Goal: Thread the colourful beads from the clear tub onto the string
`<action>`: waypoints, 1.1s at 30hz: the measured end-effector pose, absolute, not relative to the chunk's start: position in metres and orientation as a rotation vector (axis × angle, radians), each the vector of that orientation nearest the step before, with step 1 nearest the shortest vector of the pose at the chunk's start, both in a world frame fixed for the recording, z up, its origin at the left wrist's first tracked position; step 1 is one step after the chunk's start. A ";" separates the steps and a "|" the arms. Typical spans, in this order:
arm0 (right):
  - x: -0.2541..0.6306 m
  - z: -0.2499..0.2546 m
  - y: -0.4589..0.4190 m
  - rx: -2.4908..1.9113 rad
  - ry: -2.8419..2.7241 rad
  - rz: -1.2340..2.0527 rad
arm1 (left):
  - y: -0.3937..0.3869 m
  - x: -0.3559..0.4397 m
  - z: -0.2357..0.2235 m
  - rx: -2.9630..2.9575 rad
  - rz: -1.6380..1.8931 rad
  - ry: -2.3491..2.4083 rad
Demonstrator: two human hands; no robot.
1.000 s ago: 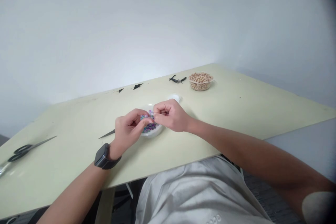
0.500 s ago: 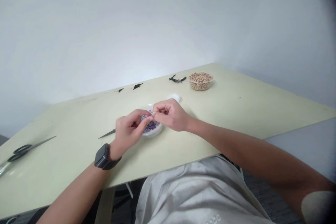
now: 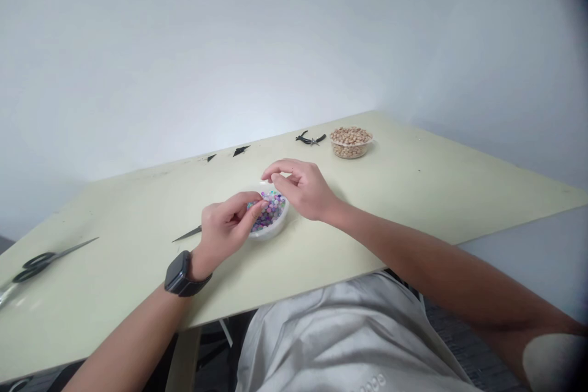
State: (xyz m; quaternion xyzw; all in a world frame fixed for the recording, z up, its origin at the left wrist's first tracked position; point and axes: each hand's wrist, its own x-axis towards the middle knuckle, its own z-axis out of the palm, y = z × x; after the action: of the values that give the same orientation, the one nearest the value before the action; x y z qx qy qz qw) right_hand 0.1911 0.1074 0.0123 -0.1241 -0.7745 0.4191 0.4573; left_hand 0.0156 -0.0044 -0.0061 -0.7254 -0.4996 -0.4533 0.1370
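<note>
Beads, small and round, in purple, pink and teal, fill a shallow clear plastic bowl (image 3: 274, 220) standing near the middle of a pale yellow-green table (image 3: 404, 196). Left hand (image 3: 225, 226), a dark smartwatch (image 3: 180, 274) on its wrist, rests just left of the bowl with thumb and forefinger pressed together over the near-left rim; what they pinch is too small to tell. Right hand (image 3: 301, 187) hovers above the bowl's far-right side, thumb and forefinger nearly closed, other fingers loosely curled; whether it holds anything cannot be told. A dark pointed tool (image 3: 186, 234) lies just left of the left hand. Black-handled scissors (image 3: 43, 261) lie well apart near the left edge. At the far edge: black pliers (image 3: 310, 138) beside a clear tub of tan wooden beads (image 3: 351, 142), and two small dark scraps (image 3: 232, 153). Bare tabletop lies open right of the bowl to the right edge, and between bowl and near edge.
</note>
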 end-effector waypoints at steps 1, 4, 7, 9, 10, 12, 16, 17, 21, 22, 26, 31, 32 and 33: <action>0.191 0.014 0.107 -0.324 -1.895 1.034 | -0.004 0.016 -0.006 -2.099 -1.302 -1.439; 0.191 0.017 0.104 -0.317 -1.916 1.167 | -0.005 0.017 -0.004 -2.098 -1.251 -1.395; 0.192 0.017 0.103 -0.277 -1.953 1.323 | -0.005 0.017 -0.003 -2.079 -1.197 -1.337; 0.192 0.017 0.104 -0.245 -1.969 1.399 | -0.005 0.016 -0.003 -2.063 -1.158 -1.290; 0.193 0.017 0.105 -0.225 -1.983 1.438 | -0.005 0.015 -0.003 -2.057 -1.137 -1.264; 0.195 0.017 0.106 -0.212 -2.021 1.500 | -0.005 0.013 -0.003 -2.047 -1.089 -1.219; 0.198 0.020 0.107 -0.283 -2.120 1.529 | -0.004 0.010 -0.001 -2.030 -1.018 -1.153; 0.198 0.020 0.107 -0.300 -2.140 1.535 | -0.004 0.010 0.000 -2.030 -1.007 -1.147; 0.198 0.022 0.106 -0.342 -2.178 1.590 | -0.004 0.008 -0.001 -2.025 -0.984 -1.157; 0.198 0.022 0.106 -0.356 -2.186 1.592 | -0.004 0.008 -0.002 -2.020 -0.979 -1.162; 0.198 0.023 0.108 -0.397 -2.237 1.550 | -0.002 0.005 -0.005 -2.005 -0.961 -1.166; 0.200 0.027 0.109 -0.386 -2.272 1.455 | -0.002 0.005 -0.006 -2.017 -0.981 -1.221; 0.201 0.027 0.109 -0.376 -2.259 1.447 | -0.003 0.006 -0.006 -2.020 -1.015 -1.249; 0.201 0.027 0.108 -0.360 -2.234 1.444 | -0.003 0.007 -0.006 -2.020 -1.063 -1.283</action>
State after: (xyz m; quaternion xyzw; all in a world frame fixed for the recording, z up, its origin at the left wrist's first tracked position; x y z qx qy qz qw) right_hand 0.2007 0.1076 0.0267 -0.1304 -0.8107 0.5238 0.2267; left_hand 0.0071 -0.0034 -0.0060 -0.7452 -0.4734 -0.3922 0.2586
